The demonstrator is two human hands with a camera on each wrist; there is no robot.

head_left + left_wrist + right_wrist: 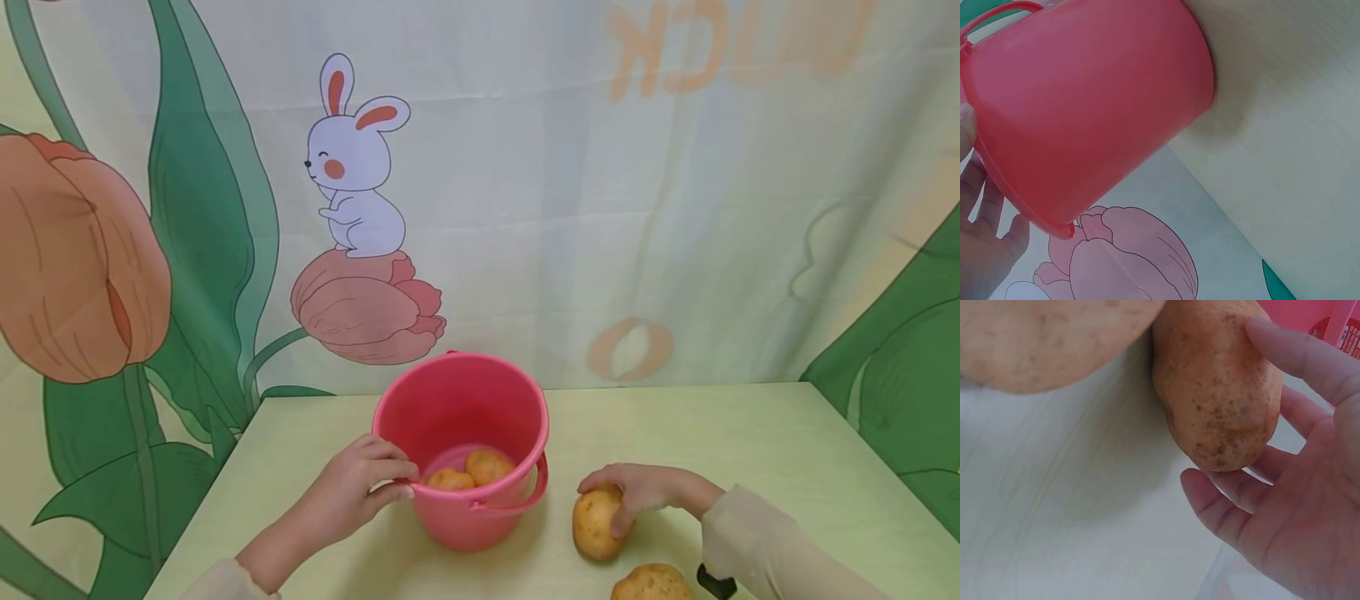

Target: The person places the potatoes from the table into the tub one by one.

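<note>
A pink bucket (465, 521) stands on the table, tilted slightly toward me, with two potatoes (489, 466) at its bottom. My left hand (352, 483) pinches the near left part of its rim between thumb and fingers; the left wrist view shows the bucket's side (1097, 94) close up. To the right of the bucket, my right hand (645, 492) has its thumb and fingers around a potato (595, 525) on the table. In the right wrist view the thumb lies on one side of that potato (1216, 394) and the fingers curl around the other.
Another potato (654, 583) lies nearer to me, beside the right forearm. The bucket's handle (536, 492) hangs down on its right side. Behind the light table (712, 433) hangs a printed curtain (510, 208) with a rabbit and tulips.
</note>
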